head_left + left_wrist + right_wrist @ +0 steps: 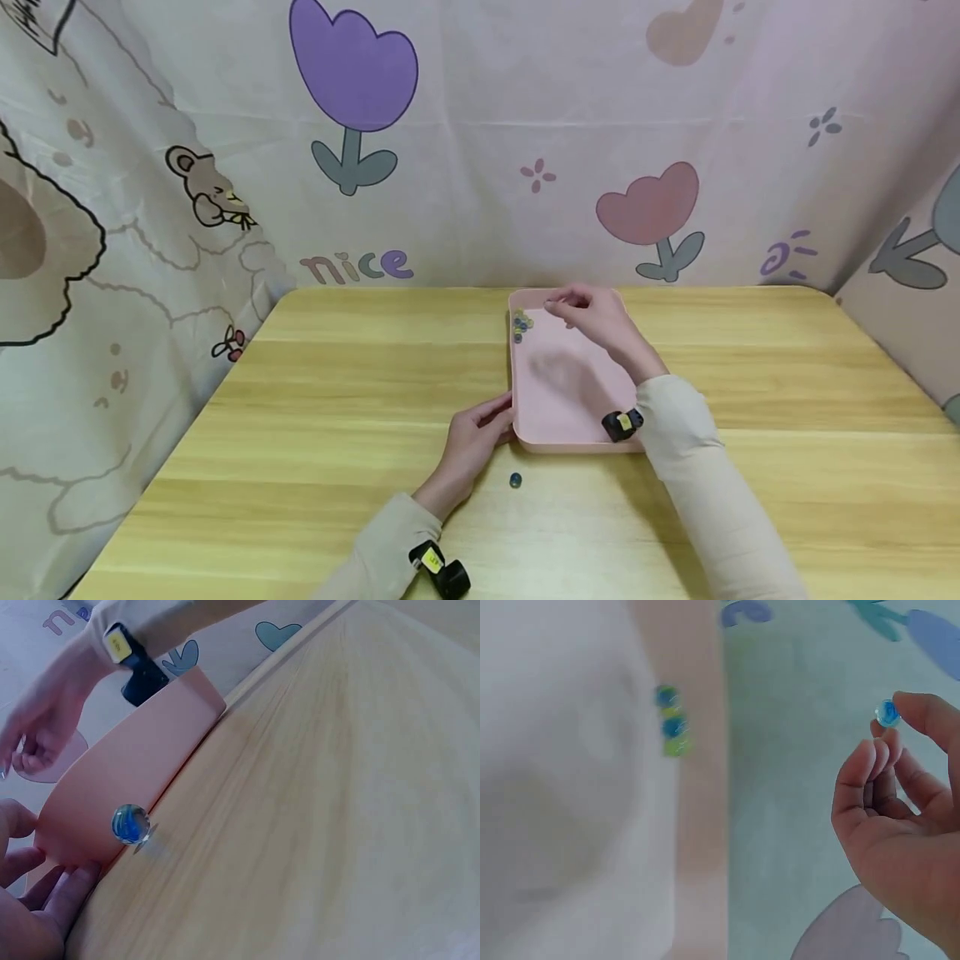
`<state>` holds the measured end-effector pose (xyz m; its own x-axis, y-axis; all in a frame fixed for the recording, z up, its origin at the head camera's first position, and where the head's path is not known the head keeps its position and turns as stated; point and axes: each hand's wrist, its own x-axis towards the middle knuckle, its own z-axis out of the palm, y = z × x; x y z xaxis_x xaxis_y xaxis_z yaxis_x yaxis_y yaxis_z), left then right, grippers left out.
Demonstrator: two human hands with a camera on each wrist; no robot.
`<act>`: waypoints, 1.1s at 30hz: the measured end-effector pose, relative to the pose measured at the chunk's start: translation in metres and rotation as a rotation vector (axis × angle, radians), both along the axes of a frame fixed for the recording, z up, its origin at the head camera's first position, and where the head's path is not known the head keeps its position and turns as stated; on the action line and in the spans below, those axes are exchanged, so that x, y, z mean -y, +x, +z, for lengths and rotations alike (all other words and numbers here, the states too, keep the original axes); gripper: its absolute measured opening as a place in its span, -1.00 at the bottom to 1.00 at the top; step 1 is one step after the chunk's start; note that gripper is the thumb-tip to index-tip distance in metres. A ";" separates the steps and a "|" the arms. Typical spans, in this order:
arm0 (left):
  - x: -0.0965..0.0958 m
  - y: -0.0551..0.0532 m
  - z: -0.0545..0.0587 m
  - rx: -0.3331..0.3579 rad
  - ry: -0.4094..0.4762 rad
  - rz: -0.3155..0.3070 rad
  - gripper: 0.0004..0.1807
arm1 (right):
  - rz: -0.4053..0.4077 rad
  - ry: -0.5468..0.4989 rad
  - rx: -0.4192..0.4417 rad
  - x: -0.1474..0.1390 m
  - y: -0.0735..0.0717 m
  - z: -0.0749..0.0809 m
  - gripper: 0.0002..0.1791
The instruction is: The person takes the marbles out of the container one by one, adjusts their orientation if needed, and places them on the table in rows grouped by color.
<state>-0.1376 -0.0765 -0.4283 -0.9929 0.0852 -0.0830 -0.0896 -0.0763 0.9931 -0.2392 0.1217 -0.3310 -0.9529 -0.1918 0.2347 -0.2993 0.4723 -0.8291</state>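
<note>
A shallow pink tray (573, 447) lies on the wooden table. My left hand (474, 442) holds its near left corner, fingers against the outer wall. Over the far end of the tray is my right hand (592, 315), pinching a clear marble with blue inside (887, 713) between thumb and fingertip. Several blue and yellow-green marbles (521, 325) sit together in the tray along its left wall, by the far corner. One more blue marble (515, 481) rests on the table just in front of the tray, near my left wrist.
The wooden table (360, 367) extends on both sides of the tray. A printed cloth (480, 200) hangs behind it and at the sides. Each wrist carries a small black camera (622, 425) strapped over a light sleeve.
</note>
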 end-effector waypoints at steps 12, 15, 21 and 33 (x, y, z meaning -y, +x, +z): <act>-0.001 0.000 0.003 -0.009 -0.003 -0.011 -0.59 | 0.123 -0.132 -0.078 -0.003 0.028 0.016 -0.86; 0.003 -0.001 0.004 -0.008 -0.008 -0.006 -0.60 | 0.119 -0.154 -0.061 0.000 0.031 0.020 -0.82; 0.006 -0.003 0.007 -0.013 -0.018 0.014 -0.61 | 0.113 -0.185 -0.118 0.002 0.033 0.018 -0.85; 0.000 0.000 0.003 0.003 -0.009 0.013 -0.61 | 0.128 -0.078 -0.030 -0.004 0.043 -0.004 -0.84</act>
<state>-0.1371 -0.0764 -0.4256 -0.9937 0.0713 -0.0867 -0.0916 -0.0690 0.9934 -0.1957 0.1252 -0.3350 -0.9142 -0.2915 0.2814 -0.3780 0.3635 -0.8515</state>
